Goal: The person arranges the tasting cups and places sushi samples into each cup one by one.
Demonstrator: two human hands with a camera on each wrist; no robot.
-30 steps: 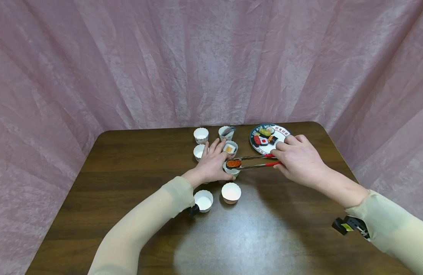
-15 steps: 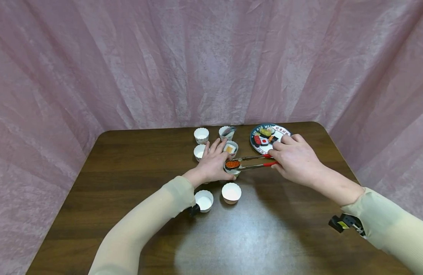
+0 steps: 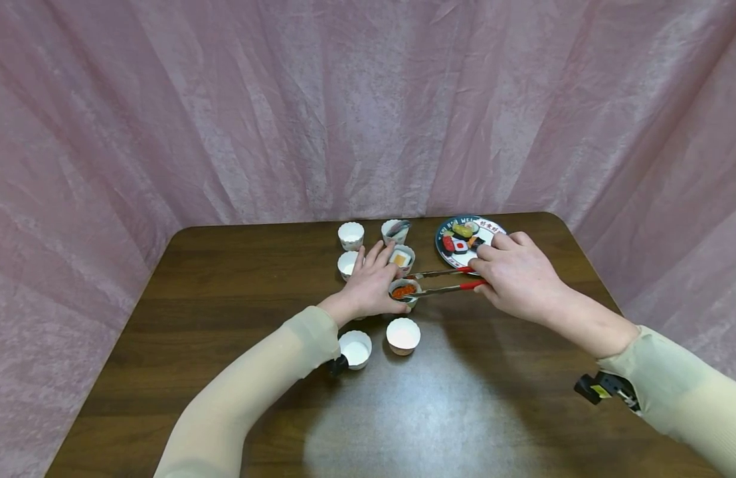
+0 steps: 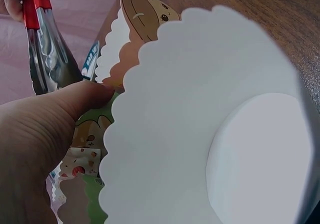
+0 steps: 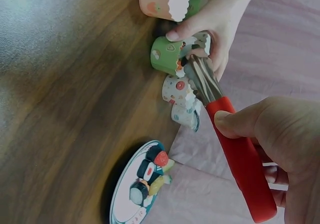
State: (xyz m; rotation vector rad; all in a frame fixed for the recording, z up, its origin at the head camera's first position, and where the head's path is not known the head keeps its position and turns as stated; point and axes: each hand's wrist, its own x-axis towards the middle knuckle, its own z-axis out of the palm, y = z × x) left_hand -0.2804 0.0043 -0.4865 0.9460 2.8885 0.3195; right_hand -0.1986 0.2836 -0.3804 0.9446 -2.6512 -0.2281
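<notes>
My left hand (image 3: 368,287) spreads over the middle paper cups, thumb and fingers on either side of a green baking cup (image 5: 165,55). A piece of toy sushi with orange roe (image 3: 403,292) sits inside that cup's mouth, between the tips of metal tongs (image 3: 446,289). Red grips (image 5: 245,169) cover the tong handles, which my right hand (image 3: 517,282) holds from the right. Whether the tips still touch the sushi is unclear. Just beyond, one cup (image 3: 402,259) contains a white and yellow piece, and another (image 3: 394,232) a grey-blue one.
A round plate (image 3: 438,242) bearing several sushi pieces stands at the back right. Two cups with nothing visible inside, a pinkish one (image 3: 403,336) and a white one (image 3: 355,350), stand nearer. More cups (image 3: 351,236) line the left. A pink curtain (image 3: 368,113) hangs behind.
The roe sushi has gone down from above the green cup's rim into its mouth. My right hand and the tongs shifted slightly left, then back a little. My left hand stays put.
</notes>
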